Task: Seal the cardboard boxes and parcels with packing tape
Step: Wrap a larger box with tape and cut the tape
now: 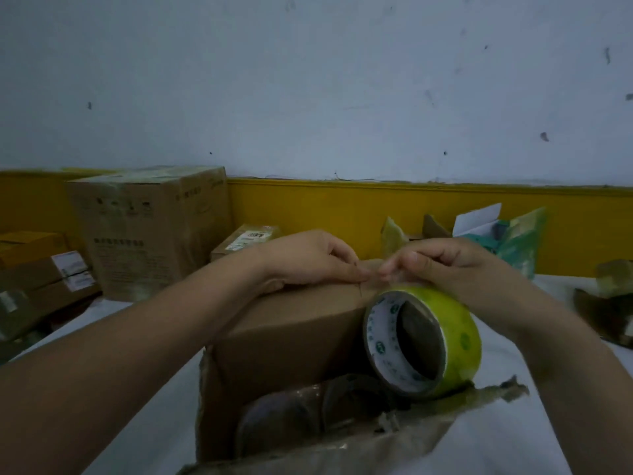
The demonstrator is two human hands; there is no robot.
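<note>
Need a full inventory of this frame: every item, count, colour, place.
tape roll: 1, yellow-green, at the near box's right corner
near box: 1, brown cardboard, centre, near flap torn
large box: 1, brown, back left against the wall
labelled parcels: several, brown, stacked far left
small parcel: 1, brown, white label, behind the left hand
green bag: 1, back right
white card: 1, beside the bag
tape scraps: crumpled, brownish, far right
table: 1, white
left hand: on the box top, fingertips pinching
right hand: above the roll, pinching; both seem to hold its free end
</note>
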